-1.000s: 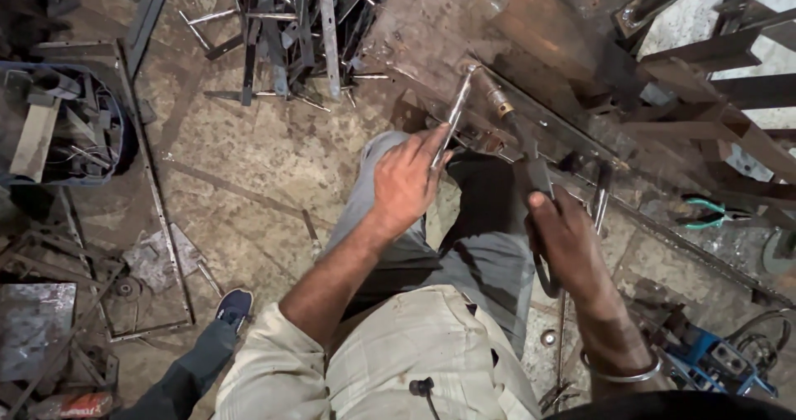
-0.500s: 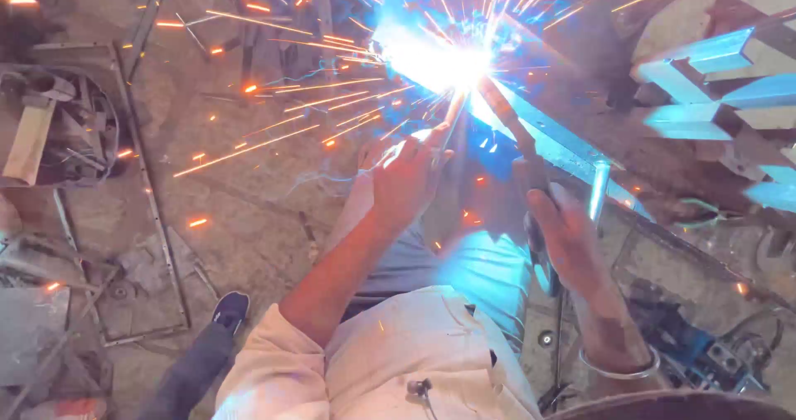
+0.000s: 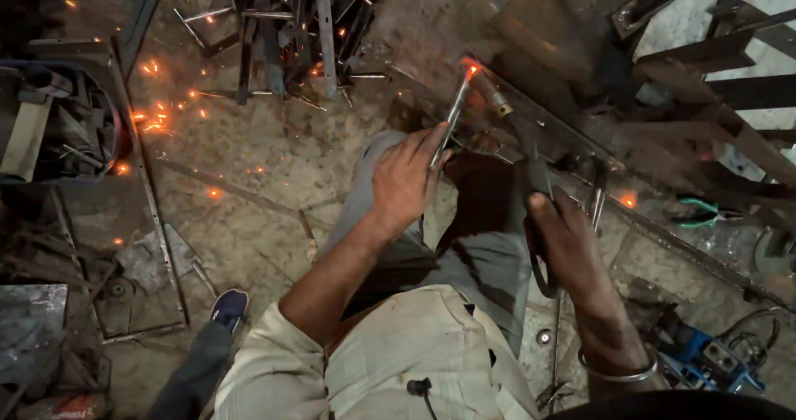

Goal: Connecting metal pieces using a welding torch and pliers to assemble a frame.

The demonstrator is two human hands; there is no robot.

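Right, my left hand point(image 3: 404, 179) pinches thin rod point(image 3: 453, 115) steady at glowing joint point(image 3: 471, 68); right hand point(image 3: 568, 242) fully wrapped round electrode holder point(image 3: 531, 167), tip aimed there.

Rod point(image 3: 452, 117) left of electrode holder point(image 3: 531, 167).

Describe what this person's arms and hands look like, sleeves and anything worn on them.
Both hands are bare, with no gloves. The left hand comes out of a pale beige sleeve rolled up near the elbow, leaving the forearm uncovered. The right hand has a thin silver metal bangle round the wrist; its sleeve is out of view. No rings can be made out on the fingers.
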